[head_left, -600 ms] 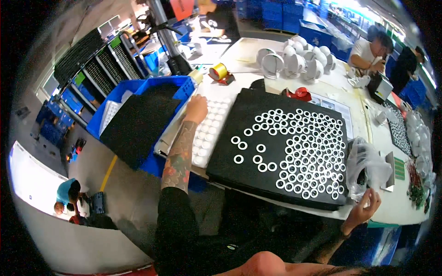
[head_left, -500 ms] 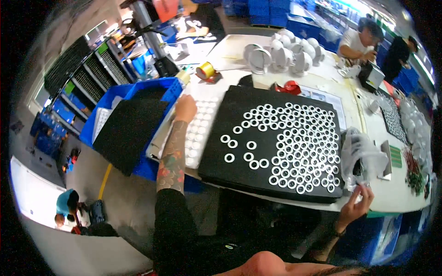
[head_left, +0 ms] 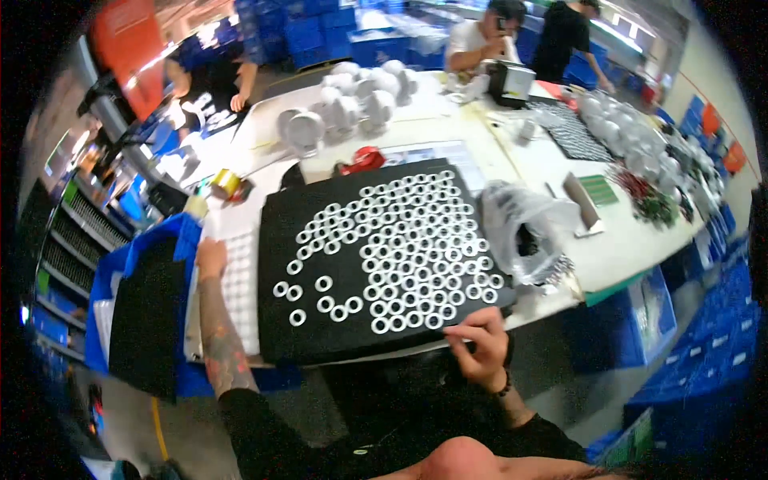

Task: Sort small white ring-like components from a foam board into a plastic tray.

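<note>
White rings with dark centres (head_left: 412,284) lie in a dense group on a black foam pad (head_left: 280,232), with several loose ones at its left. My right hand (head_left: 482,352) is at the pad's front right edge, thumb and forefinger pinched close to the nearest ring. Whatever the pinch holds is too small to make out. My left hand (head_left: 212,258) rests with curled fingers at the left edge of a sheet of round white pieces (head_left: 238,280), left of the pad. What its fingers grip, if anything, is hidden.
Right of the pad lies an open clear plastic bag (head_left: 528,220). A blue bin (head_left: 102,300) holding a black sheet (head_left: 148,312) stands at the left. White domed housings (head_left: 344,104), yellow tape (head_left: 226,184) and a red tape roll (head_left: 364,160) are farther back. A person (head_left: 484,40) works opposite.
The view has swung to the right. My right hand has left the plastic bag and come to the pad's front right edge. My left hand stays by the white sheet.
</note>
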The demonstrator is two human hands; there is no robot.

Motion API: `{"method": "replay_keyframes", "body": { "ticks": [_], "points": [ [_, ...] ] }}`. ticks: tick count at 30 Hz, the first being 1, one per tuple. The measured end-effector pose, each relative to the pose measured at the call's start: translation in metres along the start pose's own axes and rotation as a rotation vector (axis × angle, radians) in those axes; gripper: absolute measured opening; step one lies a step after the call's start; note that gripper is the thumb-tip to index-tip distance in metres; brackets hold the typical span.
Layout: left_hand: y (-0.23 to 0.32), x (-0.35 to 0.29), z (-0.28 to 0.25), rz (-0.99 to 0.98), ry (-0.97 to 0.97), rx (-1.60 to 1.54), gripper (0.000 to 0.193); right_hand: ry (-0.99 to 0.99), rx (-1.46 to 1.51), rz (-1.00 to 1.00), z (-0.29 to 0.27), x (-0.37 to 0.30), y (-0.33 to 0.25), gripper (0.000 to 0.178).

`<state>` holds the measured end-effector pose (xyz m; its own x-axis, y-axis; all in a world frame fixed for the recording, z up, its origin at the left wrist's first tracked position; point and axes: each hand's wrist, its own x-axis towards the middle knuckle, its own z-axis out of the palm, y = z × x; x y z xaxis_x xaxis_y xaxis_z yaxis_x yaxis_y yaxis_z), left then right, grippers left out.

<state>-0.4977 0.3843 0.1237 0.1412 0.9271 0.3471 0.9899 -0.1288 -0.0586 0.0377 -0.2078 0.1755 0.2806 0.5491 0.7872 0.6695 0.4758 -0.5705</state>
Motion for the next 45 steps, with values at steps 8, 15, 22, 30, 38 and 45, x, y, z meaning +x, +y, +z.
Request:
{"method": "replay_keyframes", "body": {
  "ticks": [8,15,22,30,38,45],
  "points": [
    [0.185,-0.068,-0.031,-0.052,0.152,-0.030,0.021,-0.040,-0.050,0.151,0.008,-0.010,0.010,0.026],
    [0.158,-0.054,-0.025,-0.087,0.149,-0.221,0.016,-0.077,0.046,0.080,0.025,-0.008,0.012,0.025],
    [0.154,-0.050,-0.023,-0.171,0.085,-0.331,0.019,-0.155,0.143,0.003,0.038,-0.010,0.006,0.026],
    [0.136,-0.096,-0.066,-0.010,-0.068,-0.807,0.027,-0.201,0.211,0.171,0.041,-0.011,0.004,0.021],
    [0.287,-0.279,-0.209,0.150,0.005,-1.281,0.017,-0.114,0.219,0.269,0.060,0.006,-0.005,0.016],
    [0.374,-0.391,-0.218,0.143,-0.175,-1.679,0.013,-0.184,0.263,0.409,0.082,0.011,-0.017,0.014]
  ]
}}
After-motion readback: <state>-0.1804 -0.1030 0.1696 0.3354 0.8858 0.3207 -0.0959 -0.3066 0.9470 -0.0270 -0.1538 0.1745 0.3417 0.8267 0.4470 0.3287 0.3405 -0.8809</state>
